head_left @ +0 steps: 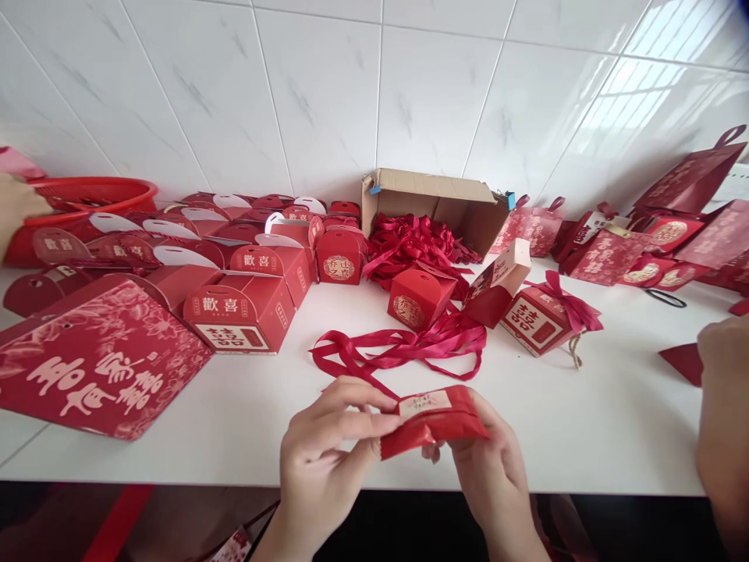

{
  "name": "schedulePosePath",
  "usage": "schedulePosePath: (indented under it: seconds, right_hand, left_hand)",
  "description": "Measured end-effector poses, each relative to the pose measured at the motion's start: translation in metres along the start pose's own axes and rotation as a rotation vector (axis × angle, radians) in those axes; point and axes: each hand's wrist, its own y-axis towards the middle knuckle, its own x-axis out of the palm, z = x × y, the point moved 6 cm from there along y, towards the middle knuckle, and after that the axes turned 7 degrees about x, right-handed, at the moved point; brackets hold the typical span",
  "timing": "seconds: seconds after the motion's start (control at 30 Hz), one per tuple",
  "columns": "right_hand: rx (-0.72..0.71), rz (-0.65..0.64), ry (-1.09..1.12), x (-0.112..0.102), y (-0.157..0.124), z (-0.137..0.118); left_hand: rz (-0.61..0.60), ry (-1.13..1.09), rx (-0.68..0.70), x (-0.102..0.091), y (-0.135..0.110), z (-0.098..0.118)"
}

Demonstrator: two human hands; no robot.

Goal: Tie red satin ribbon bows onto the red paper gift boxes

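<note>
With twelve toward the wall, the red packet [448, 425] is held up over the near edge of the white table [591, 445], between both hands; it lies at about three o'clock from the left hand [331, 441] and ten o'clock from the right hand [491, 460], touching both, so neither is the nearer; its long axis runs close to nine-to-three, with the right end tipped slightly toward two. The left hand pinches the left end, thumb below and fingertips beside the pale label [426, 403]; the right hand is curled round the right end, with fingertips showing beneath the packet. The loose ribbon [413, 341] lies at twelve from the packet, and the bow-tied box [538, 321] at about two. The packet's underside and part of the right hand's grip are hidden; the label's writing is too small to read; the ribbon's near end passes out of sight behind the left fingers and packet; at three o'clock another person's hand [725, 406] is cut off by the frame, and what the dark red piece [683, 364] beside it is, I cannot tell.
</note>
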Motion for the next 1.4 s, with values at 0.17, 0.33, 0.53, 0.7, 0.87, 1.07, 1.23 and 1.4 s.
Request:
schedulePosePath:
  seconds: [0.17,0.33,0.53,0.7,0.87,1.07,1.23,1.4]
  right_hand:
    - [-0.013,-0.073,0.043,0.009,-0.002,-0.004]
    - [0.029,-0.007,0.096,0.012,-0.003,-0.007]
    - [0.019,-0.018,0.171,0.017,-0.006,-0.008]
    - [0.035,0.011,0.189,0.017,-0.007,-0.006]
    - [0.117,-0.025,0.405,0.021,-0.007,0.0]
    - [0.128,0.07,0.423,0.019,-0.006,0.002]
    - [0.226,0.056,0.462,0.023,-0.007,0.007]
    - [0.225,-0.047,0.51,0.03,-0.007,0.006]
  left_hand:
    - [-0.031,0.335,0.288,-0.003,-0.002,0.018]
    - [-0.006,0.405,0.318,-0.002,-0.007,0.021]
    - [-0.008,0.201,0.231,0.0,-0.003,0.015]
    - [0.027,0.12,0.205,-0.001,0.006,0.02]
    - [0.0,0.075,0.123,0.002,0.0,0.02]
    - [-0.001,-0.171,-0.323,0.008,-0.007,0.004]
    - [-0.163,-0.543,-0.703,0.031,-0.013,-0.006]
    - [-0.06,-0.666,-0.822,0.032,-0.016,-0.013]
